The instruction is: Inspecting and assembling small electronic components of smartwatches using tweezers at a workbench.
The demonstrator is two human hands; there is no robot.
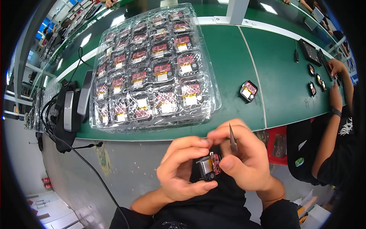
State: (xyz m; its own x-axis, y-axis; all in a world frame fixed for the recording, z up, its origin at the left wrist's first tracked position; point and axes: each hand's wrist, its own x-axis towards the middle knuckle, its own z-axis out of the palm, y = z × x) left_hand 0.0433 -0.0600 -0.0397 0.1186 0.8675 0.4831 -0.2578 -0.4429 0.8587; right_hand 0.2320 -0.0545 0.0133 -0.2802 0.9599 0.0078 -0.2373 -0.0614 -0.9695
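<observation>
In my left hand (pixel 176 168) I hold a small black smartwatch housing (pixel 207 168), its inside turned up. A silver battery, a strip of yellow tape and a red circuit board show in it. My right hand (pixel 249 158) touches the housing's right side with its fingers. Pointed metal tweezers (pixel 233 143) are gripped in that same hand, the tip standing up between thumb and forefinger. Both hands are in front of the bench's near edge, above my lap. My fingers cover parts of the housing's rim.
Stacked clear plastic trays (pixel 214 101) with several similar housings lie on the green bench (pixel 228 42). One loose housing (pixel 249 91) lies to their right. Black cables (pixel 85 162) and a grey-black device (pixel 69 110) are at left. At right, a co-worker's hands (pixel 335 87) work near several small watches (pixel 318 79).
</observation>
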